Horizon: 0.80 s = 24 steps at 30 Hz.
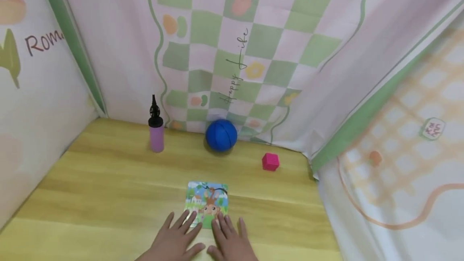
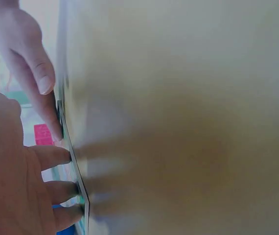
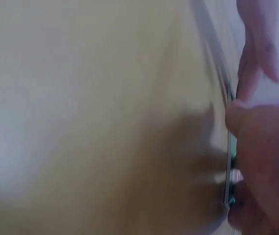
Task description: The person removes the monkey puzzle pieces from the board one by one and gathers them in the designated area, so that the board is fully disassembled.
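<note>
Cloth (image 1: 253, 31) txt: "happy life", "Rom"

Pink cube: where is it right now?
In the head view the pink cube sits on the wooden table toward the far right, right of the blue ball and beyond the puzzle card.

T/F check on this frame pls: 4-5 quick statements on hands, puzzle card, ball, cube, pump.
1. Both hands rest on the colourful monkey picture card. True: left hand and right hand touch its near edge with straight fingers.
2. The blue round ball lies on the card. False: it sits by the back curtain.
3. The pink cube is right of the ball. True.
4. The purple pump with black top lies flat. False: it stands upright.
</note>
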Available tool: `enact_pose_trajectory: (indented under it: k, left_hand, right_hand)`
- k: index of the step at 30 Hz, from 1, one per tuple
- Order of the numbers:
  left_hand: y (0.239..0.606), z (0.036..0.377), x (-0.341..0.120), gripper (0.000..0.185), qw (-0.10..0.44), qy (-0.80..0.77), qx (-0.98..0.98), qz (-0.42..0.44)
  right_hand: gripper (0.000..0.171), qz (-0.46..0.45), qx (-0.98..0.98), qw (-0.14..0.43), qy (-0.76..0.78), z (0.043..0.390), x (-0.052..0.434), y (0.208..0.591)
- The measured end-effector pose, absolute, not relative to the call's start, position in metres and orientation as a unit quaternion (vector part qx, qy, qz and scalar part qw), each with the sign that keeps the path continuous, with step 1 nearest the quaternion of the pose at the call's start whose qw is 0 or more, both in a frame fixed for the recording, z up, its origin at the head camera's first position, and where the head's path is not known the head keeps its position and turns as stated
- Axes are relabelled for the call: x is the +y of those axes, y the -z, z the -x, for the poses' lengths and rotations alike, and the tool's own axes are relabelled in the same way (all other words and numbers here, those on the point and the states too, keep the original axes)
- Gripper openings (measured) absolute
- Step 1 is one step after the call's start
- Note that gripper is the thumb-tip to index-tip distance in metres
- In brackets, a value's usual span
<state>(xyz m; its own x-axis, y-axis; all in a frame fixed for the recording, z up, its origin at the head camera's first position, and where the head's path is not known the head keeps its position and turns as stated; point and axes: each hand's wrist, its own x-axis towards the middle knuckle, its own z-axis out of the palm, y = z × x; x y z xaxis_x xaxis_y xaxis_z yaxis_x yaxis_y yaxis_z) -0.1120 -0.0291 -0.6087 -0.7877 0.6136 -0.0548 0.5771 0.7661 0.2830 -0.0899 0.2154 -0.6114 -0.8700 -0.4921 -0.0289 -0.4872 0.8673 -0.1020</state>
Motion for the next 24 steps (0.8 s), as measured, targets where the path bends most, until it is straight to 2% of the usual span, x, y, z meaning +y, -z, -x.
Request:
enact_pose_trajectory:
  k: [6, 11, 14, 18, 21, 24]
  left_hand:
    - [0.613, 0.084, -0.042, 0.070, 0.061, -0.121, 0.945, -0.297]
    - [0.609, 0.081, -0.046, 0.069, 0.035, -0.107, 0.946, -0.305]
    - [0.600, 0.092, -0.044, 0.060, -0.016, -0.118, 0.940, -0.321]
    - [0.593, 0.118, -0.035, 0.045, -0.073, -0.123, 0.930, -0.339]
    - [0.593, 0.137, -0.028, 0.046, -0.062, -0.111, 0.929, -0.348]
    - [0.597, 0.146, -0.021, 0.053, -0.027, -0.095, 0.931, -0.351]
  right_hand:
    - [0.069, 0.267, 0.963, -0.026, 0.003, 0.064, 0.201, 0.613]
    - [0.067, 0.262, 0.964, 0.001, 0.030, 0.065, 0.198, 0.602]
    - [0.062, 0.247, 0.965, -0.008, 0.081, 0.079, 0.201, 0.584]
    - [0.056, 0.233, 0.960, -0.065, 0.140, 0.116, 0.203, 0.562]
    - [0.043, 0.234, 0.957, -0.091, 0.144, 0.146, 0.203, 0.558]
    - [0.033, 0.233, 0.961, -0.071, 0.133, 0.167, 0.202, 0.563]
